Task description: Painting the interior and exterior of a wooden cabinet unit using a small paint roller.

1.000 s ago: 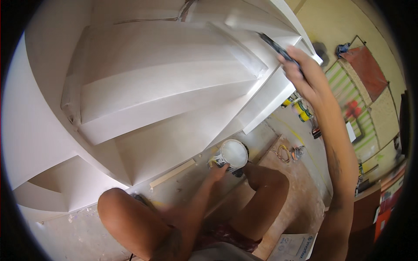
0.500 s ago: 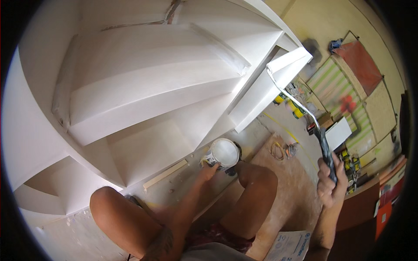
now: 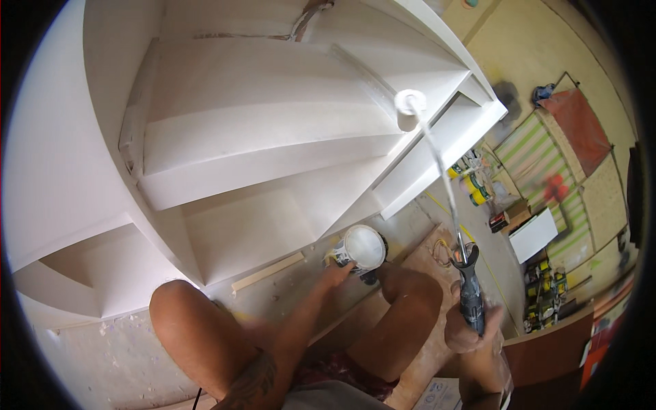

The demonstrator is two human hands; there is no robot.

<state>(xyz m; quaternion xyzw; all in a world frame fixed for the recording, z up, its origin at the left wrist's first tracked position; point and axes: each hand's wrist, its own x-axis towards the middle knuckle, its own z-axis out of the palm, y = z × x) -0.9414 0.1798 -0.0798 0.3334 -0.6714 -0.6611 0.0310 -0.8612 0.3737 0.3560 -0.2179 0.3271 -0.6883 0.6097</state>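
My right hand is closed round the dark grey handle of a paint roller. A bent metal rod runs up from the handle to the white roller sleeve, which is held up over the right upright of a white shelf unit; whether it touches cannot be told. Down on the floor between the unit and my right knee, my left hand grips the near side of a small bucket of white paint, thumb at the rim.
A wooden strip lies along the unit's base. To the right are a brown board, a yellow cord, several yellow-and-black cans and a white panel. A striped cloth hangs on the wall.
My right hand has come left and down with the roller. The sleeve has swung left, from the unit's outer corner to its right upright. My left hand stays on the bucket.
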